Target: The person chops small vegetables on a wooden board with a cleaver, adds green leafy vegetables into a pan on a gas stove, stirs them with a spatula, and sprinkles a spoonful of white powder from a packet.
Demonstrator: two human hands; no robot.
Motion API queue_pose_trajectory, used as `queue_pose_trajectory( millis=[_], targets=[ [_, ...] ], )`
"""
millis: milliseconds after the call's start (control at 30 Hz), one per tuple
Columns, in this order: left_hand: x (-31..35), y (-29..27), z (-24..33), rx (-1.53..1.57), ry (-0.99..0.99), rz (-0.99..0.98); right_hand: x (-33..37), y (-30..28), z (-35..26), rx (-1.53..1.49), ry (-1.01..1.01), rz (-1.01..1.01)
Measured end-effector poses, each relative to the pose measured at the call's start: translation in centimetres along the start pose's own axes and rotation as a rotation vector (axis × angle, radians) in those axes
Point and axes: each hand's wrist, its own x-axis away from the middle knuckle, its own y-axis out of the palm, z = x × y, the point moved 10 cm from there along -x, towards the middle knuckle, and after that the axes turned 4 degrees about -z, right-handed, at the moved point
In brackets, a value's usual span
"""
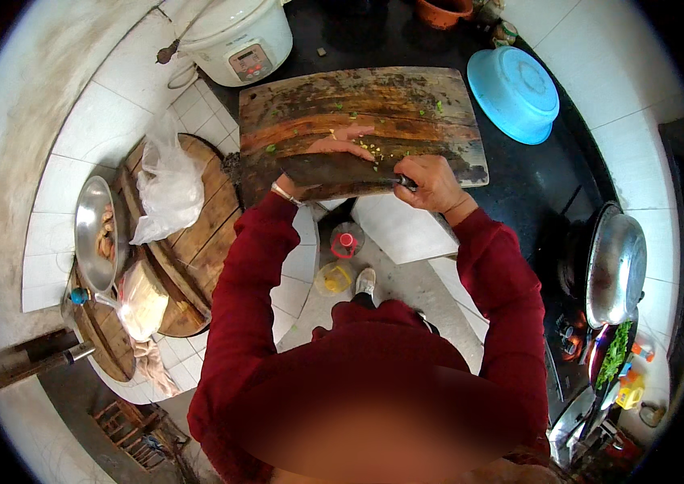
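Observation:
My right hand (429, 179) is closed round the dark handle of a cleaver (334, 172). Its broad dark blade stretches left across the near part of a worn wooden chopping board (406, 93). Behind the blade is my left hand (342, 145), palm largely hidden, its fingers stretched to the right over the board. Small pale yellow chopped bits (379, 153) lie by those fingertips. Green scraps (439, 106) are scattered farther up the board.
A white electric cooker (237, 44) stands back left, an upturned blue basin (515, 93) back right. On the right are a metal wok lid (616, 266) and leafy greens (615, 355). To the left, a round wooden table (209, 189) bears a plastic bag (168, 185) and a metal bowl (90, 234).

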Motion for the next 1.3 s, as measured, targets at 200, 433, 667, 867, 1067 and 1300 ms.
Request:
queue_pose_trajectory(
  millis=[200, 433, 667, 867, 1067, 1300],
  targets=[
    [0.9, -2.0, -9.3, -0.423, -0.407, 0.062, 4.0, 1.7, 4.1, -0.307, 0.481, 0.029],
    [0.1, -4.2, -12.0, -0.838, -0.307, 0.177, 17.1, 5.5, 4.6, -1.234, 1.23, 0.309],
    [-1.0, -0.6, -13.5, -0.709, -0.237, 0.001, 19.2, 8.6, 3.2, -1.381, 1.317, 0.369],
    [1.4, 0.6, -9.7, -0.463, -0.23, 0.2, 14.4, 13.4, 2.6, -1.449, 1.263, 0.263],
    [3.8, -2.8, -8.5, -0.589, -0.204, 0.638, 11.8, 16.1, 2.9, -1.409, 1.179, 0.27],
    [1.4, 0.2, -11.4, -0.78, -0.382, 0.395, 11.0, 18.7, 4.2, -1.404, 1.161, 0.25]
  ],
)
